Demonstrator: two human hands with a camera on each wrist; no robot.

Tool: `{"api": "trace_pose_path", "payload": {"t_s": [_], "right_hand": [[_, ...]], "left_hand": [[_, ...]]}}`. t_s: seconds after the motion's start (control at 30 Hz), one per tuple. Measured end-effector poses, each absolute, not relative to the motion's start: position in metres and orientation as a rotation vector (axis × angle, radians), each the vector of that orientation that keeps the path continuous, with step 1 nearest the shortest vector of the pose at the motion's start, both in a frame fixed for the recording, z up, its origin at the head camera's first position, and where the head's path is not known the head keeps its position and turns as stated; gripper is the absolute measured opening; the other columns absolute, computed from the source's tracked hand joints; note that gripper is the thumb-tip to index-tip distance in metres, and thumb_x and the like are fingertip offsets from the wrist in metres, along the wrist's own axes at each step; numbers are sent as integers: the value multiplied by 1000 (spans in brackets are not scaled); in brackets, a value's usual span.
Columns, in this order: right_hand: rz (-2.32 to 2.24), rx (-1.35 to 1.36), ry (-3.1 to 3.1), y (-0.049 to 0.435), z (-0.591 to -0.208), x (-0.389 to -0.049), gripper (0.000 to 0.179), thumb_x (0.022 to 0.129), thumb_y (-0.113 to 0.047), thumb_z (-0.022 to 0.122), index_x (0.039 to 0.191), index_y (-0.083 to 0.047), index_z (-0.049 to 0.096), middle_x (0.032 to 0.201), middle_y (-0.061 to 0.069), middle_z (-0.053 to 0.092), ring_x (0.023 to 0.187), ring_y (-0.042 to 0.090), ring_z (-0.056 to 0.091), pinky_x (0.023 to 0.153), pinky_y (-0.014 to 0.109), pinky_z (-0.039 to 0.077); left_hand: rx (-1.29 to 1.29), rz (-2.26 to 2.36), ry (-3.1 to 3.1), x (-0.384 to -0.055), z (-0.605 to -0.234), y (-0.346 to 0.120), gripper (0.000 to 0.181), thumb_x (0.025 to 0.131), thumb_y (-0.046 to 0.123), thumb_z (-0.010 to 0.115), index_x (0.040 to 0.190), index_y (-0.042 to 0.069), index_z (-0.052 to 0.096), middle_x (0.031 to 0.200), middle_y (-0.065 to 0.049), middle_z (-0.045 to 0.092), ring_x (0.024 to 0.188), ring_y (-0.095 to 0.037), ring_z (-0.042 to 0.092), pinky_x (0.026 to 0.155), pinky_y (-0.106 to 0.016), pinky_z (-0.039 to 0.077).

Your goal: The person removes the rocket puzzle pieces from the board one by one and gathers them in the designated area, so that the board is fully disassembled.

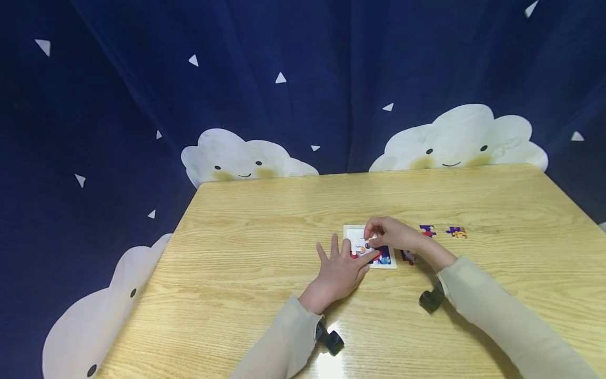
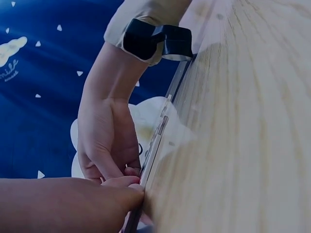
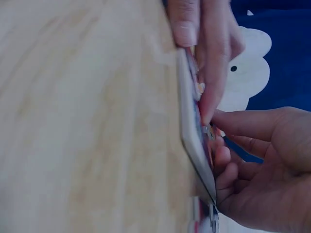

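A small white-framed jigsaw puzzle tray (image 1: 393, 267) lies on the table, with colourful pieces in its lower part and bare white above. My left hand (image 1: 338, 271) has its fingers spread, and its index finger presses on the pieces near the tray's middle. From the right, my right hand (image 1: 389, 233) reaches over the tray and pinches a small puzzle piece (image 3: 212, 131) between thumb and fingers, close to the left fingertip. The fingers mostly cover that piece. In the left wrist view the two hands meet at the tray's edge.
Loose puzzle pieces lie right of the tray: one purple and red piece (image 1: 427, 230), one purple and orange piece (image 1: 457, 232), and a dark piece (image 1: 408, 257) partly under the right forearm. The wooden table (image 1: 236, 263) ends at a blue curtain (image 1: 307, 105) with clouds.
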State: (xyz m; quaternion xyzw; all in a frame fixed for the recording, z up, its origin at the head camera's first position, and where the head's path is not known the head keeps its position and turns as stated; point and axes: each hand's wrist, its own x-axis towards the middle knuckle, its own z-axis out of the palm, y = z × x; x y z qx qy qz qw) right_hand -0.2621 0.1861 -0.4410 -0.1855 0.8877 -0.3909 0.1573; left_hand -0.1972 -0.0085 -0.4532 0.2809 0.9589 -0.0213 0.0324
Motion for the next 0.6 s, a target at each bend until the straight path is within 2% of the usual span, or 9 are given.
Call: {"api": "trace_pose_path", "payload": {"t_s": [0.3,0.6], "right_hand": [[-1198,-549,2485,186,-440,-260,11,90,-4,67,100,0,62,91,9,62,83,16,52,71,22,44],[-1198,-594,2532,188,-442,-257,13,90,-2,66,103,-3,64,92,8,63,82,18,52,71,23,45]], "left_hand": [[860,-72,2947,-196,-451,-9,45,105,47,32,148,57,23,139,-13,37,146,-46,25,105,-73,30],[851,-45,2942,-197,-454,-9,45,105,47,32,148,58,22,140,-13,37,147,-46,23,106,-74,28]]}}
